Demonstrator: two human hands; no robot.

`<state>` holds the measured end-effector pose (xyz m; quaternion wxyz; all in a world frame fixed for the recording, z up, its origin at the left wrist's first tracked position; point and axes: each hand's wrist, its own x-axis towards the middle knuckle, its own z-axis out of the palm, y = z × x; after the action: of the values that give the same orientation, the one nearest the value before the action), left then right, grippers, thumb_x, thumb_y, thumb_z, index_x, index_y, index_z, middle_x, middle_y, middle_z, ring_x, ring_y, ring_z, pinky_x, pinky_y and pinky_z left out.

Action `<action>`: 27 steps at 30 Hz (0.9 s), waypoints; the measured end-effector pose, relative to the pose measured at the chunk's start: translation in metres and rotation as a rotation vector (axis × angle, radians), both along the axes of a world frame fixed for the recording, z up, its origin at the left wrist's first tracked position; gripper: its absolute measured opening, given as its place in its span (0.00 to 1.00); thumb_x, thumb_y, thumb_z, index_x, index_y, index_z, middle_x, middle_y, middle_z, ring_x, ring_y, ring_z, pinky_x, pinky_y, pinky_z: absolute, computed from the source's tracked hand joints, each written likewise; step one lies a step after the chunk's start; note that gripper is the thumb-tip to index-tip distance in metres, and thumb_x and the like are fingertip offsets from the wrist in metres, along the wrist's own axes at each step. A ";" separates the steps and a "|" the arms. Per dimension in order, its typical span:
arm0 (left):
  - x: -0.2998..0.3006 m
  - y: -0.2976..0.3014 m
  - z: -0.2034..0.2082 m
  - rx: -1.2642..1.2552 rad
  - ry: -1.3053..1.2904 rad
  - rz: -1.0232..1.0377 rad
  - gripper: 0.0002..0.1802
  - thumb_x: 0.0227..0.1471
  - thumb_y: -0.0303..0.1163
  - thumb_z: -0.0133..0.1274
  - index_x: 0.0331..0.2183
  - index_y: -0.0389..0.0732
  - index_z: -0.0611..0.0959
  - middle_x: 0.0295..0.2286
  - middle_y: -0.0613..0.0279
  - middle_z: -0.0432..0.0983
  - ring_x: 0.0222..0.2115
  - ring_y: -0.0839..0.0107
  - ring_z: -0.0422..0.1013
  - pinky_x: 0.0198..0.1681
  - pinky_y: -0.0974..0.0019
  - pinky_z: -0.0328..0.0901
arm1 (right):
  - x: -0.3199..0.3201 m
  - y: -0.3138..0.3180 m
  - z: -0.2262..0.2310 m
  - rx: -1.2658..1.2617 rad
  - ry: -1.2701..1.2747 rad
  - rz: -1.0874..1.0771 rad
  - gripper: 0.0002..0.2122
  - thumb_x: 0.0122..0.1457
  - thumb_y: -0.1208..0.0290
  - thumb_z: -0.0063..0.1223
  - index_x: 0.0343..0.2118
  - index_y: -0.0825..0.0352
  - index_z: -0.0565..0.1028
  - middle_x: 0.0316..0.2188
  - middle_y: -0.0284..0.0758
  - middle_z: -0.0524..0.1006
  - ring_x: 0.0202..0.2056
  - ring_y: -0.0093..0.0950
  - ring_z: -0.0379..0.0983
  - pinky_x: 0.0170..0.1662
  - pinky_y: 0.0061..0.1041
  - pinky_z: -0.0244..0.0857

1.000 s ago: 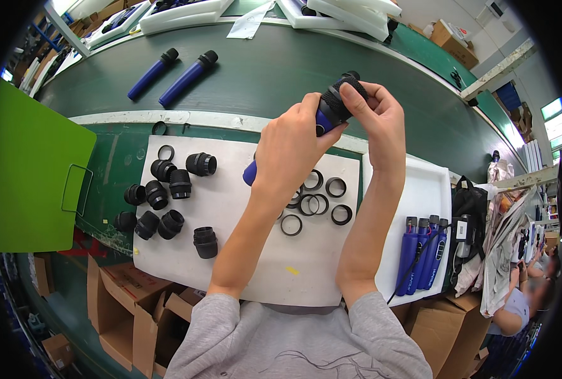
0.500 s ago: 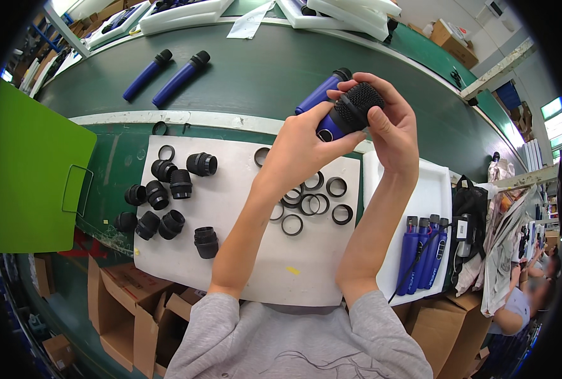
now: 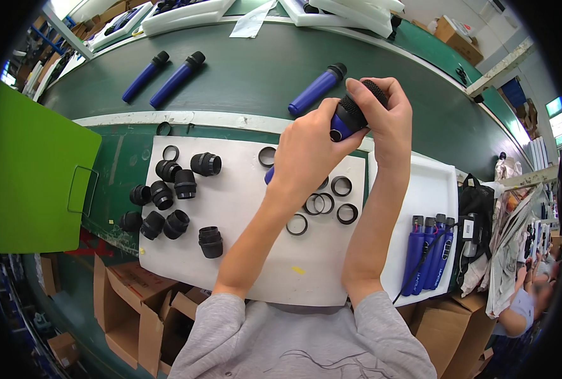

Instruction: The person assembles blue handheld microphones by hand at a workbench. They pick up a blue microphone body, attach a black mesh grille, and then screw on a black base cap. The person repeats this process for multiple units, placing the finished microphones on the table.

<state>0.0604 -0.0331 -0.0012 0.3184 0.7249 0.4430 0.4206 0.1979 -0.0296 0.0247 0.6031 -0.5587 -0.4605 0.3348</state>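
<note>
A blue handheld microphone (image 3: 349, 115) with a black mesh head is held tilted above the far side of the white mat. My left hand (image 3: 306, 142) wraps round its blue body, whose lower end pokes out below that hand. Closed over the mesh head is my right hand (image 3: 385, 114), thumb pressed on the mesh and partly covering it. Several loose black microphone heads (image 3: 206, 164) lie on the mat's left part. Under my left wrist and between my forearms are several thin black rings (image 3: 333, 186). Another blue microphone (image 3: 317, 89) lies just beyond my hands.
Two blue microphones (image 3: 177, 80) lie on the dark green belt (image 3: 243, 76). At right, a white foam tray (image 3: 429, 189) holds several blue microphone bodies (image 3: 429, 259). A green panel-like bin (image 3: 34, 177) stands left; open cardboard boxes (image 3: 123, 309) sit below the mat's near edge.
My right hand has turned and closed further over the mesh head, its thumb now on top. The held microphone has tilted. Microphones on the belt have shifted slightly left against the mat.
</note>
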 end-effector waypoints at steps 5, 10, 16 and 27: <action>-0.020 0.008 0.016 -0.440 -0.158 -0.352 0.18 0.49 0.39 0.66 0.36 0.37 0.80 0.19 0.66 0.74 0.16 0.79 0.68 0.20 0.73 0.63 | 0.012 0.004 -0.011 0.314 0.426 0.420 0.30 0.58 0.53 0.61 0.51 0.77 0.70 0.41 0.50 0.79 0.44 0.39 0.79 0.52 0.32 0.72; -0.016 0.007 0.011 -0.621 -0.346 -0.570 0.18 0.50 0.41 0.64 0.33 0.35 0.80 0.16 0.70 0.70 0.13 0.83 0.66 0.17 0.76 0.59 | 0.011 0.006 -0.015 0.400 0.532 0.714 0.31 0.63 0.61 0.50 0.62 0.80 0.61 0.37 0.44 0.77 0.43 0.40 0.78 0.49 0.35 0.71; -0.011 0.007 0.003 -0.714 -0.412 -0.658 0.17 0.50 0.40 0.63 0.31 0.35 0.78 0.15 0.69 0.70 0.13 0.81 0.67 0.17 0.75 0.60 | 0.023 0.003 -0.012 0.387 0.436 0.740 0.32 0.59 0.69 0.49 0.64 0.83 0.57 0.19 0.28 0.69 0.27 0.28 0.75 0.38 0.31 0.70; -0.003 0.003 0.006 -0.377 -0.416 -0.328 0.20 0.50 0.40 0.65 0.37 0.35 0.80 0.20 0.67 0.75 0.18 0.81 0.70 0.22 0.74 0.64 | 0.007 -0.006 0.001 0.226 0.064 0.193 0.26 0.56 0.56 0.65 0.47 0.75 0.75 0.29 0.34 0.79 0.33 0.23 0.77 0.43 0.23 0.69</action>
<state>0.0570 -0.0299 0.0050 0.5944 0.6134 0.3156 0.4133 0.2053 -0.0360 0.0256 0.6415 -0.4292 -0.5273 0.3551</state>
